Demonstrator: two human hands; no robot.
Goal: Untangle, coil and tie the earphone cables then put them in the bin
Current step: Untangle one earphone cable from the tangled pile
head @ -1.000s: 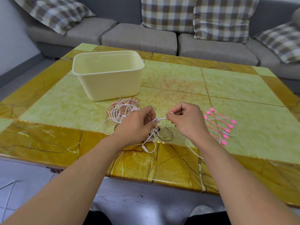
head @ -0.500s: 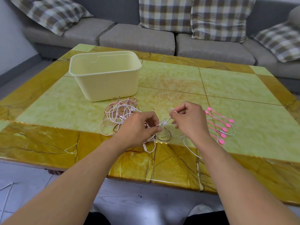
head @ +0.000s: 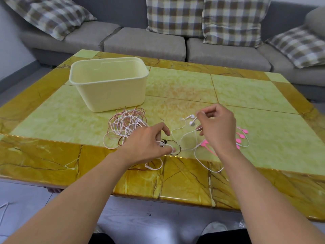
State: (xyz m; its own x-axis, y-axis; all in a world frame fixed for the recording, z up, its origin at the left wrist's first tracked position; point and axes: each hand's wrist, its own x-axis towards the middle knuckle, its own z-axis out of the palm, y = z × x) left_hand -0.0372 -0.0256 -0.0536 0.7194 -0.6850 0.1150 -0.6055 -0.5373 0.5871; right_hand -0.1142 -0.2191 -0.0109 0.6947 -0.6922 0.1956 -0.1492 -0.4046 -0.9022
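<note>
Head view is showing a person's right hand (head: 217, 128) pinching the thin white earphone cable (head: 184, 138) just below its two white earbuds (head: 191, 120), which are sticking out to the left of the fingertips above the glossy green-and-amber marble-patterned table (head: 246, 95). From that pinch the cable is trailing down in loose loops over the table toward the near edge. The left hand (head: 149, 144) is lying low over the table with its fingers curled round strands at the near side of the tangled heap of white and pink earphone cables (head: 125, 125); a dark brown cable (head: 175, 147) is looping out beside its fingertips. The heap is lying just in front of the pale yellow rectangular plastic bin (head: 109, 83), which is standing upright on the table's left half. Bright pink silicone cable ties (head: 241, 136) are lying on the table partly hidden behind the right hand. A grey sofa (head: 144, 43) with checked cushions (head: 174, 14) is standing beyond the table.
</note>
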